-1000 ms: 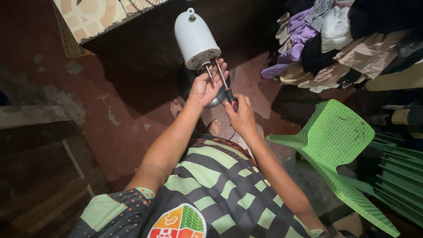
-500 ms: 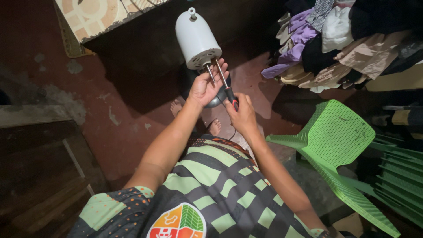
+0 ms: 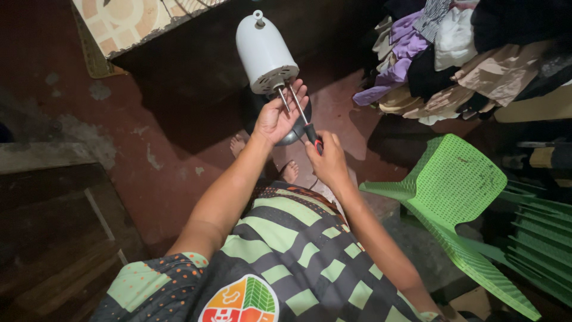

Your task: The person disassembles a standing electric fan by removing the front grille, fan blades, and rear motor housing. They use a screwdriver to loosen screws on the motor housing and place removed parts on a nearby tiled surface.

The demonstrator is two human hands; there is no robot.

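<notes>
Here, hands [image 3: 280,116], screwdriver [image 3: 304,118], white fan motor [image 3: 265,53]

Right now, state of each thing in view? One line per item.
Fan motor housing: white, off its blades, shaft end toward the person, tilted.
Motor shaft: bare, beside the left hand, whose open fingers lie under the tools.
Screwdriver: tip at the housing face, handle gripped by the right hand.
Green plastic chair: tipped over.
Clothes pile: heaped, loose.
</notes>
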